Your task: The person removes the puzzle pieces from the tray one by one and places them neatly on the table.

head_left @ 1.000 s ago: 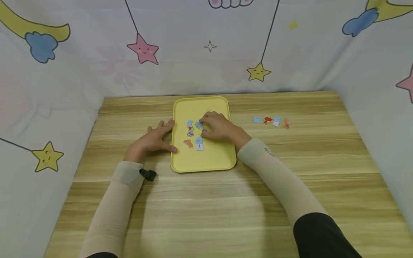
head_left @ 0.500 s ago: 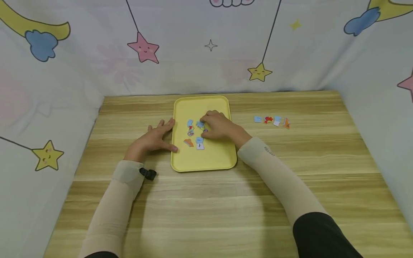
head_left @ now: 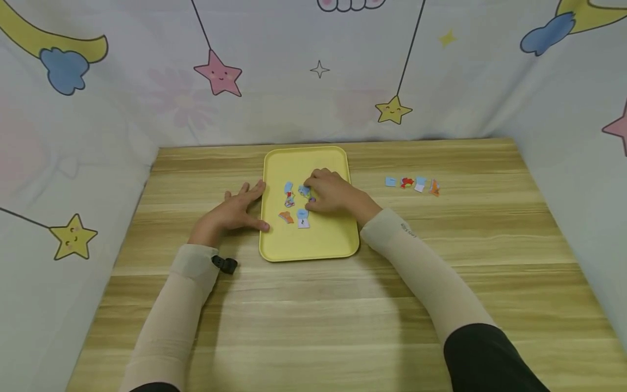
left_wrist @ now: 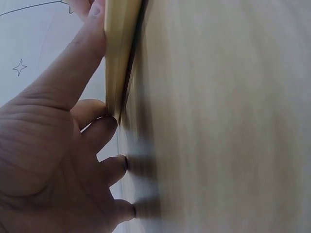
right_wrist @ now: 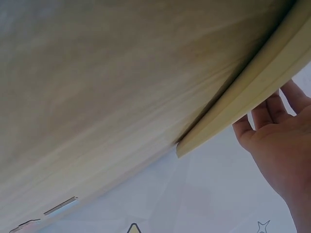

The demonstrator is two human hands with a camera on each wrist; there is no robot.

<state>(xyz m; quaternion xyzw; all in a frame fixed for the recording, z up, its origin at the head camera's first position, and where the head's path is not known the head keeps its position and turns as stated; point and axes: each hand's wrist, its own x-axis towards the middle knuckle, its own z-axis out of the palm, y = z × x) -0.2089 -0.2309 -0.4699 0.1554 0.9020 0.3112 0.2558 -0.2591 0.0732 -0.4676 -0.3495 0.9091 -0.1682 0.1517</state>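
Note:
A yellow tray [head_left: 313, 245] lies on the wooden table. My left hand [head_left: 232, 212] rests at its left edge with fingers spread, the thumb on the rim. In the left wrist view, that thumb [left_wrist: 73, 68] lies along the tray's side and other fingertips touch the table. My right hand [head_left: 330, 191] reaches over the tray, its finger and thumb curled around a small blue puzzle piece [head_left: 304, 191], partly hidden. Beside it are a blue-and-red piece [head_left: 289, 194], an orange piece [head_left: 286, 217] and a blue-and-white piece [head_left: 303, 219].
Right of the tray, a row of small pieces lies on the table: a blue one [head_left: 390, 182], a red one [head_left: 406, 183], a blue-and-white one [head_left: 420, 184] and an orange one [head_left: 434, 188]. A printed white cloth [head_left: 284, 109] hangs behind the table [head_left: 294, 326].
The blue piece under my right fingers has shifted very slightly to the right. Both hands stay in nearly the same place.

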